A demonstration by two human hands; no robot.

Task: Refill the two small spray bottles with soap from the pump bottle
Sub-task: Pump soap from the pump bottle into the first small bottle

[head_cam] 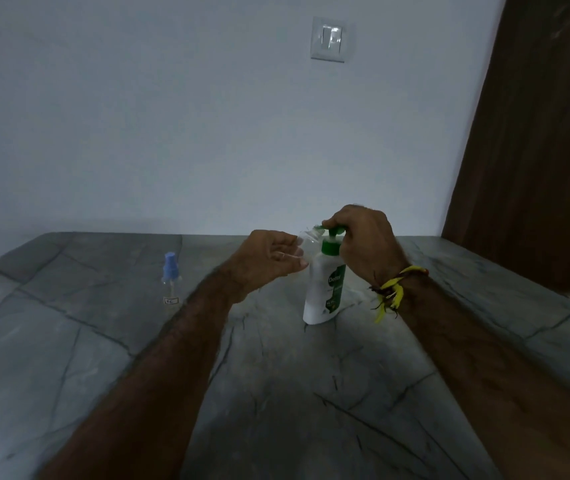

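A white pump bottle (323, 289) with a green pump head and green label stands upright on the grey stone table (276, 393). My right hand (363, 244) rests on top of its pump head, fingers curled over it. My left hand (269, 254) holds a small clear spray bottle (307, 239) without its cap, tilted with its mouth up against the pump's spout. A second small clear spray bottle (170, 282) with a blue spray cap stands upright to the left, apart from both hands.
A pale wall rises behind the table, with a switch plate (327, 39) high up. A brown wooden door (536, 150) fills the right side. A yellow thread band (392, 289) circles my right wrist.
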